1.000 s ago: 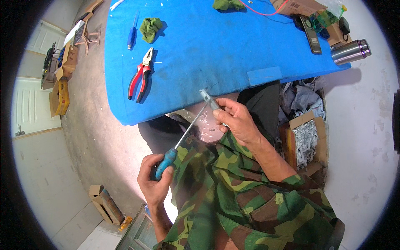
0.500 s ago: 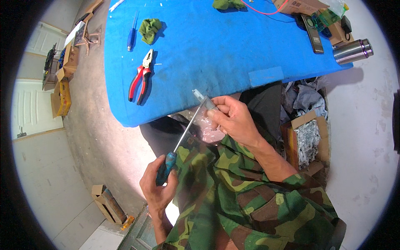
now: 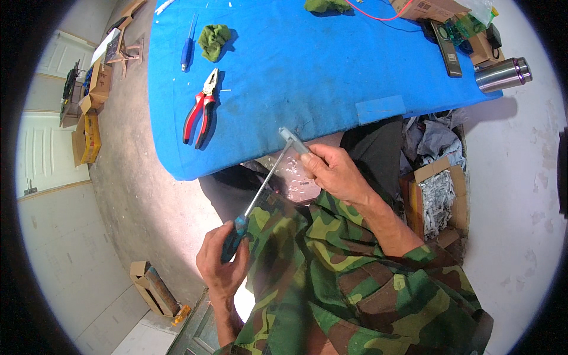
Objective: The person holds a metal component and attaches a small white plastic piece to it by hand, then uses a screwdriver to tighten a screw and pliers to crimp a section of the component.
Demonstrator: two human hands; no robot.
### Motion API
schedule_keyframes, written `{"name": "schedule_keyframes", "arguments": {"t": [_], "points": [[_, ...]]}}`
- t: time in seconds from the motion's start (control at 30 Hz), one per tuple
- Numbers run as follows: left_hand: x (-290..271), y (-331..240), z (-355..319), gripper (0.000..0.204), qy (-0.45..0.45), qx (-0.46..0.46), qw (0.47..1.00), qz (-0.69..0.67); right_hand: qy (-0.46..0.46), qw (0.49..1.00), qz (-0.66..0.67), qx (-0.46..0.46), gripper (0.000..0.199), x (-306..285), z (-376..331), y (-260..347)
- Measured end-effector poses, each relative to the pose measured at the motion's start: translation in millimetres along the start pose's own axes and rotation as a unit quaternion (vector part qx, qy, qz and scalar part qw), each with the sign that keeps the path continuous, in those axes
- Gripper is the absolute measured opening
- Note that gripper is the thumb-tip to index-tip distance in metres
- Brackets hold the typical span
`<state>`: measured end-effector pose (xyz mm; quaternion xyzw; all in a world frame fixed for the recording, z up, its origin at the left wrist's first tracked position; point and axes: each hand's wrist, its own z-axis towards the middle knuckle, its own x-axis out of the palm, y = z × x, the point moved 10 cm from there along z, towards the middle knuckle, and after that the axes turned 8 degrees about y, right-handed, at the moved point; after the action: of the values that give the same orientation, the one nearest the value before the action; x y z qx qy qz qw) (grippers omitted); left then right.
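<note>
A screwdriver [image 3: 235, 238] with a teal-and-dark handle is gripped in my left hand [image 3: 220, 260]. Its long metal shaft slants up and to the right. My right hand [image 3: 337, 173] pinches a small grey, partly clear plastic piece [image 3: 294, 141] between thumb and fingers, just off the table's near edge. The screwdriver's tip meets this piece near its upper end; whether it goes inside I cannot tell. On the blue-covered table [image 3: 284, 71], red-and-black combination pliers [image 3: 201, 109] lie left of the piece, and a blue-handled screwdriver [image 3: 187, 50] lies beyond them.
A green cloth [image 3: 213, 42] is on the table near the pliers. At the right stand a steel flask [image 3: 503, 75] and a phone-like device [image 3: 446, 49]. Below the table's right side is a cardboard box [image 3: 435, 198] of silvery scraps. Small white bits lie below the table edge.
The plastic piece has turned in my right hand, showing a narrower side and pointing up-left. The screwdriver tip stays against it, with my left hand nearly still.
</note>
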<state>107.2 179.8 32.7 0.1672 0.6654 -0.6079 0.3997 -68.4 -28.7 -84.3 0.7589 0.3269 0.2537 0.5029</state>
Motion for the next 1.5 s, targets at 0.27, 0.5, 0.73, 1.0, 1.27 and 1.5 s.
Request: {"name": "schedule_keyframes", "arguments": {"t": [0.27,0.5,0.73,1.0,1.27,1.5], "points": [[-2,-6,5,0.048,0.011,0.018,0.999,0.034,0.006,0.999,-0.028,-0.022,0.031,-2,1,6],[-8,-10,15,0.046,0.037,0.019,0.997,0.062,-0.001,0.993,-0.104,-0.055,0.03,-5,2,13],[-13,-6,25,0.043,0.071,-0.012,0.997,0.033,-0.007,0.989,-0.128,-0.067,0.029,-6,1,18],[-13,1,29,0.042,0.055,0.014,0.997,0.048,0.008,0.992,-0.109,-0.058,0.028,-8,4,10],[-9,-7,33,0.041,0.085,0.024,0.99,0.113,0.015,0.988,-0.145,-0.05,0.028,-10,3,19],[-5,-10,32,0.052,0.078,0.064,0.977,0.187,0.021,0.985,-0.162,-0.062,0.026,-11,5,18]]}}
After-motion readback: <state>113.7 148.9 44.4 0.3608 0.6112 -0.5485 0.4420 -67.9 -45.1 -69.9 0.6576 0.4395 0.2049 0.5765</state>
